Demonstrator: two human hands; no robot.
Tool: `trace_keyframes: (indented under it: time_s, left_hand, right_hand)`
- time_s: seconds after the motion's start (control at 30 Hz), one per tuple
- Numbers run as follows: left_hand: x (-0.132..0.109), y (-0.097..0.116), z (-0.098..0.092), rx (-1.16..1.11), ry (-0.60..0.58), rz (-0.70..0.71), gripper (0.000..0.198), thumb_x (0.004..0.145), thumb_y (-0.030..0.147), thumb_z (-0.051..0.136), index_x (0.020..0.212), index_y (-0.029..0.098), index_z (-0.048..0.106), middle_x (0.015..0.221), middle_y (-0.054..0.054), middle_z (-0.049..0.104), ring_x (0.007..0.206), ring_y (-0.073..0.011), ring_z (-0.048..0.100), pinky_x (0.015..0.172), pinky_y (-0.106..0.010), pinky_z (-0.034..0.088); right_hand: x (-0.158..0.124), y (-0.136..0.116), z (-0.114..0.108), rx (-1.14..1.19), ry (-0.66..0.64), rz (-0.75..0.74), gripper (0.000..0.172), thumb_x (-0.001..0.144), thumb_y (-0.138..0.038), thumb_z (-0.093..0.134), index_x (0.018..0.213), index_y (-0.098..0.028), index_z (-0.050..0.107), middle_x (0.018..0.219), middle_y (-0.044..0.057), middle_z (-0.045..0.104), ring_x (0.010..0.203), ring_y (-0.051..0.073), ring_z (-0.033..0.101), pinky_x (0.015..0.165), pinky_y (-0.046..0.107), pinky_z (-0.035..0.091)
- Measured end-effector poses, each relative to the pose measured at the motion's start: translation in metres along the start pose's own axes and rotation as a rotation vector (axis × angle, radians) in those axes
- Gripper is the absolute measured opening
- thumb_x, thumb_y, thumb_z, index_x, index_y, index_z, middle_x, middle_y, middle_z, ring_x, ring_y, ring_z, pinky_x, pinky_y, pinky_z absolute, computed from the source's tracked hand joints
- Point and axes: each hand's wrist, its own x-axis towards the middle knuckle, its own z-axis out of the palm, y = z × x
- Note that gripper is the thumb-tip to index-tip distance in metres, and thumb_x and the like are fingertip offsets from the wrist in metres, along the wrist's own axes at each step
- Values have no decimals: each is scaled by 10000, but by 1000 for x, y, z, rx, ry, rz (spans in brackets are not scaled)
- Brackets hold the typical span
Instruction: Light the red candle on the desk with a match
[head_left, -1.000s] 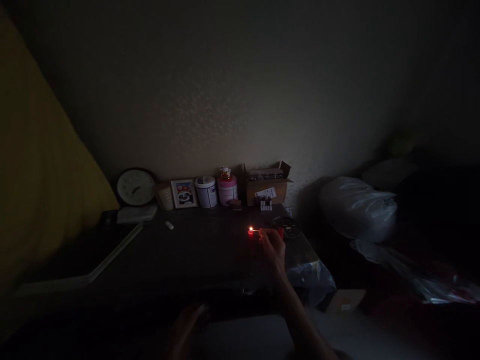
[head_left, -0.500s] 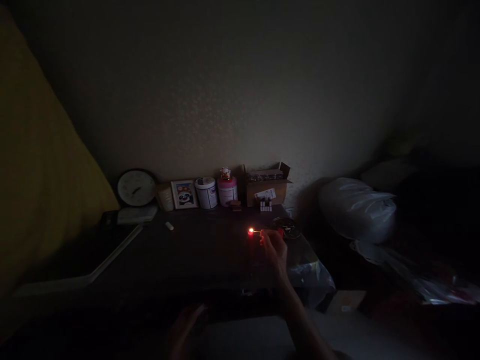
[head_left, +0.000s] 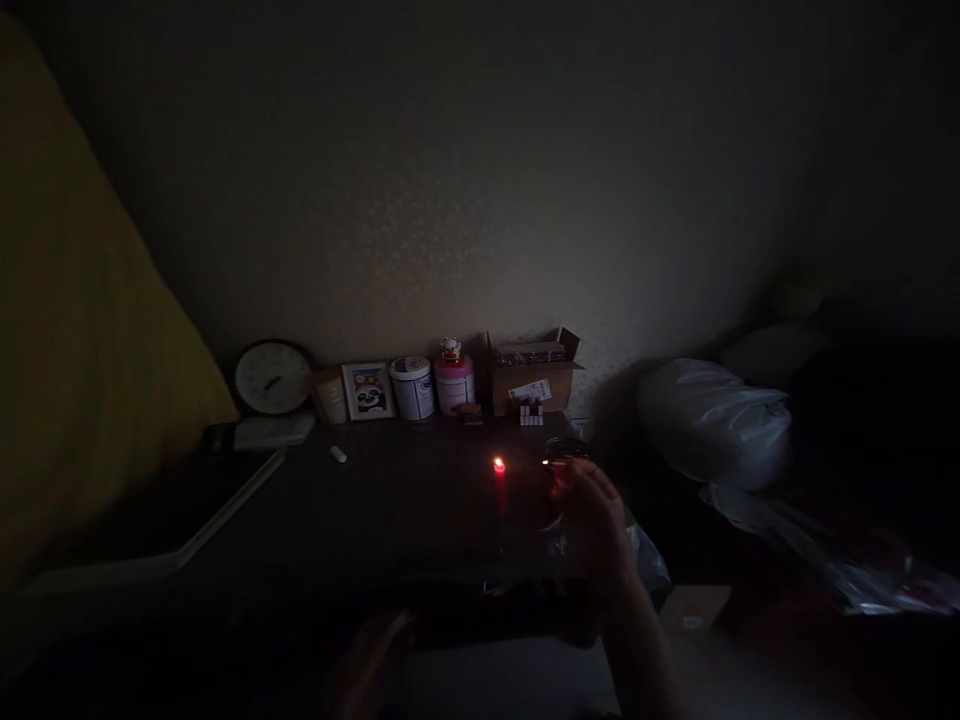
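Observation:
A lit red candle [head_left: 500, 478] stands upright on the dark table [head_left: 390, 500], a small flame at its top. To its right, my right hand [head_left: 596, 510] pinches a thin match [head_left: 553, 463] whose tip glows with a small flame, apart from the candle. A dark round dish [head_left: 564, 447] lies just behind this hand, partly hidden by it. Low in the view, in deep shadow, is my left hand [head_left: 367, 650], its fingers drawn together around something pale and narrow that is too dark to name.
Along the wall stand a round clock [head_left: 273, 377], a framed panda picture [head_left: 370, 390], a white tub [head_left: 412, 388], a pink-lidded tub [head_left: 454, 387] and an open cardboard box [head_left: 529, 385]. Small stacked boxes [head_left: 532, 413] sit before it. A plastic bag [head_left: 712, 420] bulges at right.
My right hand has drawn the match away from the candle, to the right and slightly nearer. The candle keeps a flame of its own. My left hand has hardly moved.

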Motion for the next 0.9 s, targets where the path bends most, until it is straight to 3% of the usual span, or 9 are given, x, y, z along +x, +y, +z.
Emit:
trace_keyframes:
  time_s: [0.13, 0.3, 0.43, 0.63, 0.77, 0.9]
  left_hand:
    - [0, 3, 2, -11, 33, -69, 431, 553, 538, 871, 828, 229, 750, 996, -144, 811, 1197, -439, 649, 1030, -561, 513]
    - [-11, 13, -3, -7, -91, -32, 459, 502, 553, 891, 836, 263, 769, 1072, -110, 809, 1254, -432, 611, 1065, -528, 506]
    - [-12, 14, -4, 28, -108, 19, 498, 380, 495, 949, 789, 269, 778, 1046, -121, 814, 1251, -461, 603, 1086, -526, 487]
    - [-11, 16, 4, -12, -42, -118, 381, 629, 530, 845, 857, 234, 766, 1038, -132, 816, 1167, -415, 676, 1048, -548, 502]
    - [-9, 17, 4, -35, -39, -136, 421, 612, 538, 860, 879, 224, 773, 1036, -130, 819, 1111, -408, 703, 1013, -542, 526]
    - [-7, 18, 2, -22, -44, -139, 412, 617, 528, 867, 864, 209, 787, 1022, -138, 817, 1098, -402, 705, 985, -508, 543]
  right_hand:
    - [7, -12, -29, -44, -7, 4, 360, 597, -534, 762, 633, -225, 582, 578, -49, 493, 527, 95, 433, 508, 230, 386]
    - [13, -12, -69, -261, 88, -31, 256, 488, -317, 867, 648, -187, 714, 635, 11, 635, 616, 133, 520, 530, 225, 385]
    - [19, -8, -90, -285, 102, -72, 325, 649, -546, 698, 683, -227, 646, 631, -15, 588, 575, 127, 497, 567, 262, 429]
    - [43, 23, -124, -521, 174, -58, 242, 517, -377, 790, 653, -195, 706, 615, -4, 643, 609, 158, 528, 566, 271, 398]
    - [61, 48, -146, -587, 195, -24, 271, 666, -399, 764, 780, -157, 719, 679, -14, 660, 676, 162, 592, 626, 278, 459]
    - [85, 66, -152, -660, 205, 40, 196, 909, -328, 685, 871, -136, 670, 811, -18, 670, 726, 122, 638, 682, 275, 529]
